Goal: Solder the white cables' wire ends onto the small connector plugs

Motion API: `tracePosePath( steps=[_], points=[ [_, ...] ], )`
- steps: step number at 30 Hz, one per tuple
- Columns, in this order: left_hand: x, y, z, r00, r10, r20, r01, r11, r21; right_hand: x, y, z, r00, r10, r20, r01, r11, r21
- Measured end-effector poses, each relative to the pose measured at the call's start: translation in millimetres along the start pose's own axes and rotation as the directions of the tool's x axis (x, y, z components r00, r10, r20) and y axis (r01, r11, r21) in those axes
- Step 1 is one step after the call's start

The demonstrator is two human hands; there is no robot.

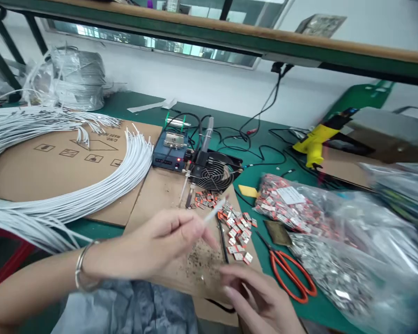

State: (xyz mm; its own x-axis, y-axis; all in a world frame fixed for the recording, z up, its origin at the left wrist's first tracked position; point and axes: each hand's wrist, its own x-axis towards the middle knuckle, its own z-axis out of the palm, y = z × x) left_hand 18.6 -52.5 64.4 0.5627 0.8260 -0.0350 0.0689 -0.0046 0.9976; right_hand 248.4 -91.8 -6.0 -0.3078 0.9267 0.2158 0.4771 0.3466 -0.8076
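My left hand [167, 241] pinches a short length of white cable [214, 211] between thumb and fingers, above the cardboard. Its tip points up and right, towards a pile of USB connectors [237, 229] with orange inserts. Lower right, my right hand [261, 297] hovers over the cardboard's near edge. Its fingers are curled, thumb and forefinger apart, with nothing visible between them. Behind the hands stand a blue soldering station [170, 150] with a lit red lamp and a black fan [216, 172]. A soldering iron [190, 195] points towards me beside the connectors.
A large bundle of white cables [104, 197] curves over cardboard at left. Orange-handled scissors [292, 273] lie at right, beside bags of connectors [289, 204] and metal shells [334, 269]. Farther back is a yellow glue gun [315, 141]. A shelf [209, 30] crosses overhead.
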Motion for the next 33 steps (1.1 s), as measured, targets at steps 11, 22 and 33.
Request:
tracePosePath(
  steps=[11,22,33],
  points=[
    [-26.0,-50.1,24.6,0.982,-0.189,0.017,0.171,0.921,0.351,25.0,-16.6,29.1,0.984,0.161,-0.078,-0.113,0.898,0.424],
    [-28.8,-71.8,28.5,0.981,0.153,-0.117,-0.048,0.784,0.619,18.6,-14.6,36.3,0.980,0.180,-0.089,-0.128,0.901,0.413],
    [-22.6,-68.8,44.9,0.957,-0.080,-0.279,0.100,0.993,0.059,18.4,-26.4,80.5,0.915,0.267,-0.302,0.069,0.634,0.770]
  ],
)
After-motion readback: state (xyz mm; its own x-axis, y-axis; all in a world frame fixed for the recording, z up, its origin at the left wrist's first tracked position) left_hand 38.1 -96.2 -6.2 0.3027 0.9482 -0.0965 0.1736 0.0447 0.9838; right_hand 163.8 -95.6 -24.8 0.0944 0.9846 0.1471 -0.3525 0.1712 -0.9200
